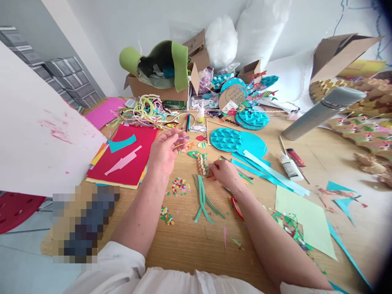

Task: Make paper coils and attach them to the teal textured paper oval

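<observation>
My left hand (165, 147) is raised over the table, palm turned up and fingers apart. A small purple piece (183, 137) shows at its fingertips; whether it touches them I cannot tell. My right hand (225, 171) rests low with fingers curled together beside a tan and white twisted strip (201, 164). What its fingers pinch, if anything, is hidden. Green pipe cleaners (200, 200) trail from the strip's lower end. Above it lies a green paper fish (192, 154). Red-handled scissors (236, 208) lie partly under my right forearm.
Paper confetti (180, 185) lies between my arms. Red paper sheets (131, 155) are stacked left, turquoise discs (226, 139) ahead. A white glue bottle (290, 166) and a grey cylinder (324, 112) are at right. Pipe cleaners (143, 112) and a cardboard box (159, 92) sit behind.
</observation>
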The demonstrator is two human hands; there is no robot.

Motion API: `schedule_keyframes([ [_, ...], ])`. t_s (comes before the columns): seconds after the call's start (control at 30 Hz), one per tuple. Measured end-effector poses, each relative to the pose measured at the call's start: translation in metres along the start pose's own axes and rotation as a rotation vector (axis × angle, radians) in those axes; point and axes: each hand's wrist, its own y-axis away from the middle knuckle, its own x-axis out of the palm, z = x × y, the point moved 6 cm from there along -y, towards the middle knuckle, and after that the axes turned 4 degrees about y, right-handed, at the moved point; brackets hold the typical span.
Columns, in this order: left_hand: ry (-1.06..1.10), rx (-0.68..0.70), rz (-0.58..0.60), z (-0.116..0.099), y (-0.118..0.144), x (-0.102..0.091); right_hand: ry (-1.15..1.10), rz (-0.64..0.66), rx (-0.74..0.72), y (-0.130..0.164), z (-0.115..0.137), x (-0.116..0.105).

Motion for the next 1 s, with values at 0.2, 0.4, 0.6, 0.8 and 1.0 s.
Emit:
schedule_keyframes([
  [0.2,-0.007,0.002,-0.006,-0.002,0.0,0.0,0.01,-0.016,-0.005,0.001,0.001,-0.003],
  [0.4,0.0,0.015,-0.027,-0.006,0.002,-0.001,-0.014,-0.038,-0.006,0.003,0.001,-0.005],
  [0.6,0.051,0.04,-0.036,-0.01,0.002,-0.001,-0.018,-0.046,-0.016,0.007,0.006,-0.006],
  [0.8,0.118,0.075,-0.087,-0.021,0.002,-0.006,0.043,-0.048,-0.046,0.004,0.019,-0.028],
  [1.0,0.186,0.109,-0.082,-0.029,0.007,-0.007,0.169,-0.055,-0.005,-0.061,0.037,-0.053],
])
